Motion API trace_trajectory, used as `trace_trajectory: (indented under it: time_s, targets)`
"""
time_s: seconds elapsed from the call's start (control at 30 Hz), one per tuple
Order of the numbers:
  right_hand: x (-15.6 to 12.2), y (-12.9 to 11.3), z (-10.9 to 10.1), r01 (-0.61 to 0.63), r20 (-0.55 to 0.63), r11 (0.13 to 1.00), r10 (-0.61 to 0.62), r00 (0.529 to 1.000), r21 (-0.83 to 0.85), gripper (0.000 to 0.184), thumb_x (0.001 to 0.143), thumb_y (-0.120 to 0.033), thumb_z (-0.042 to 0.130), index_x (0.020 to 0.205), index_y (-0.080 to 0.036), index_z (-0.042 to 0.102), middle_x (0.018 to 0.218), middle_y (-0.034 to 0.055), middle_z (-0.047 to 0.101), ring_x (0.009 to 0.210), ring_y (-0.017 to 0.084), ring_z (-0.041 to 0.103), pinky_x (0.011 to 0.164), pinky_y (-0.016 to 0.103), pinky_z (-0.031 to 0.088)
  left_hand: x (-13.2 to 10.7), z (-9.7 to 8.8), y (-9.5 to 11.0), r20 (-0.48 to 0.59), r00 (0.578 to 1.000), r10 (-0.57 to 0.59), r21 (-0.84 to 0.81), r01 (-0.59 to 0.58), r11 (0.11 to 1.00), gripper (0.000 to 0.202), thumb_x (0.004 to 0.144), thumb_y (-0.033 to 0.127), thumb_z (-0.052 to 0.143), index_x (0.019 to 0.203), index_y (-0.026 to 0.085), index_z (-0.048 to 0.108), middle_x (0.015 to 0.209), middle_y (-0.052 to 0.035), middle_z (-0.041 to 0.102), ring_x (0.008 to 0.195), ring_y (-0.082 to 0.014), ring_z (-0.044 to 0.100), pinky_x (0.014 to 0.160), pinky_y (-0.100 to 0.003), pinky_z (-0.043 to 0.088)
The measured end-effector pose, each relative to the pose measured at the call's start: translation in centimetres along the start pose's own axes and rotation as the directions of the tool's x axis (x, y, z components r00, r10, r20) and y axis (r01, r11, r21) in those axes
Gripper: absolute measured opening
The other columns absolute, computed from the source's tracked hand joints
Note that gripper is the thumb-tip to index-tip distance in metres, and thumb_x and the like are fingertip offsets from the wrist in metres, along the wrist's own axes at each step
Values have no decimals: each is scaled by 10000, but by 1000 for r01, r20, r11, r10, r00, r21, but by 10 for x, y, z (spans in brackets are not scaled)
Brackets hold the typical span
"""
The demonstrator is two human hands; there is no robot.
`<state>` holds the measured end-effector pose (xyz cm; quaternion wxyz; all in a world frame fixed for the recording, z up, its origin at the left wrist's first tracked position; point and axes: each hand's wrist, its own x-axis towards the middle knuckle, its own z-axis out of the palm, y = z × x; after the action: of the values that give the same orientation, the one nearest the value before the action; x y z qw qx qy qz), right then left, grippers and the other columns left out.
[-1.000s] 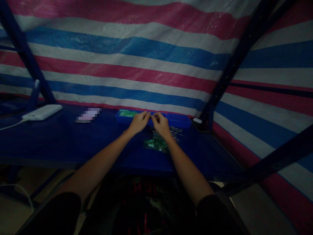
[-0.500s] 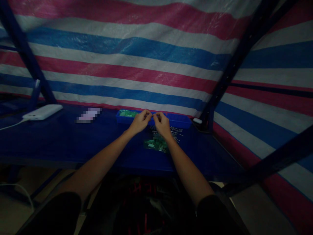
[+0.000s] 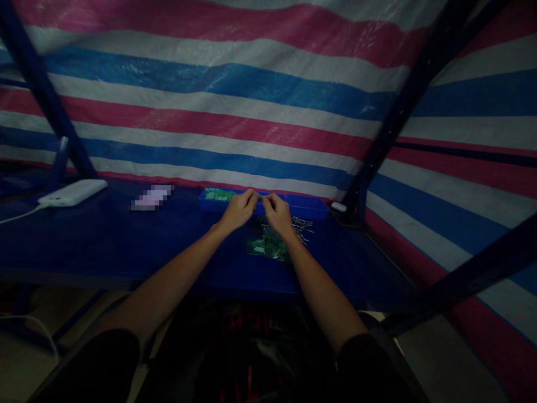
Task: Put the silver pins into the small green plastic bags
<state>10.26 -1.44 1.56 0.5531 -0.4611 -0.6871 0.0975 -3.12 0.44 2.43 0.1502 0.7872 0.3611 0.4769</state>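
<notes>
My left hand [image 3: 240, 209] and my right hand [image 3: 277, 213] are held close together above the dark blue table [image 3: 126, 240], fingertips pinched toward each other. Between them is something small and thin that I cannot make out in the dim light. Just below my right hand lies a pile of small green parts [image 3: 268, 247]. A scatter of thin metal pins [image 3: 302, 226] lies to the right of that hand. Behind both hands stands a long blue tray [image 3: 310, 208] with green parts [image 3: 218, 195] at its left end.
A white power bank [image 3: 72, 192] with a cable lies at the table's far left. A blurred pinkish item [image 3: 151, 197] rests left of the tray. A small white object [image 3: 338, 206] sits beside the blue frame post [image 3: 377, 145]. A striped tarp hangs behind.
My hands have stayed in place; the fingertips shifted slightly closer together. Nothing else has moved.
</notes>
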Motion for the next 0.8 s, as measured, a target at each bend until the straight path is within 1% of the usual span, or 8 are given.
trace_trajectory:
  time_s: [0.1, 0.2, 0.3, 0.37, 0.47, 0.57, 0.7, 0.8]
  targets:
    - [1, 0, 0, -2, -5, 1000, 2, 1000, -14, 302, 835, -392, 371, 641, -192, 485, 545, -34, 455, 522, 117, 421, 521, 236, 277, -1, 1, 2, 12, 1000, 24, -61, -23, 998, 222, 847, 337, 415, 932, 163, 522, 606, 15, 531, 522, -117, 499, 515, -227, 361]
    - [1, 0, -1, -15, -4, 1000, 14, 1000, -14, 340, 850, -397, 335, 607, -195, 460, 533, -30, 448, 514, 120, 426, 525, 241, 275, -2, 2, 2, 39, 999, 33, -111, -28, 993, 220, 833, 320, 444, 977, 163, 500, 614, 20, 517, 524, -112, 501, 507, -219, 364]
    - [1, -1, -1, -14, -6, 1000, 14, 1000, -6, 358, 858, -406, 319, 607, -193, 458, 535, -30, 453, 518, 115, 428, 527, 237, 279, -2, 3, 0, 43, 999, 14, -129, -9, 992, 200, 835, 329, 438, 935, 165, 495, 622, 16, 533, 556, -119, 527, 531, -222, 382]
    - [1, -1, -1, -9, -17, 1000, 9, 1000, 2, 338, 855, -411, 332, 646, -189, 478, 539, -36, 450, 518, 108, 420, 525, 230, 280, -1, 3, 0, 29, 1000, -9, -119, 12, 993, 203, 844, 346, 415, 884, 163, 494, 611, 17, 535, 558, -121, 528, 540, -227, 387]
    - [-1, -1, 0, 5, -30, 999, -4, 1000, 32, 233, 812, -405, 434, 804, -186, 515, 537, -61, 424, 493, 95, 397, 505, 213, 278, 0, 3, -2, -5, 999, -35, -96, 35, 995, 232, 856, 365, 382, 817, 163, 491, 605, 16, 534, 552, -118, 517, 540, -229, 382]
    - [-2, -2, 1, 34, -2, 999, -34, 999, 42, 222, 780, -372, 489, 899, -187, 514, 523, -76, 394, 470, 91, 383, 486, 206, 277, 1, 2, -3, -29, 999, -40, -57, 38, 998, 268, 861, 378, 367, 753, 166, 490, 591, 17, 527, 541, -116, 505, 538, -229, 373]
    - [-2, -2, 0, 24, 15, 1000, -24, 1000, -14, 210, 808, -366, 440, 816, -181, 539, 516, -61, 410, 473, 95, 381, 486, 215, 269, 1, 2, -4, -19, 999, -50, -6, 50, 999, 345, 868, 403, 344, 658, 165, 481, 557, 11, 517, 531, -118, 501, 526, -231, 355]
    - [-1, 0, 0, 19, -1, 999, -19, 1000, -37, 261, 831, -366, 398, 736, -173, 546, 562, -36, 477, 521, 102, 422, 520, 219, 290, 1, 2, -3, -18, 999, -47, -17, 46, 999, 295, 861, 385, 375, 730, 158, 510, 569, 15, 522, 524, -111, 497, 515, -224, 348]
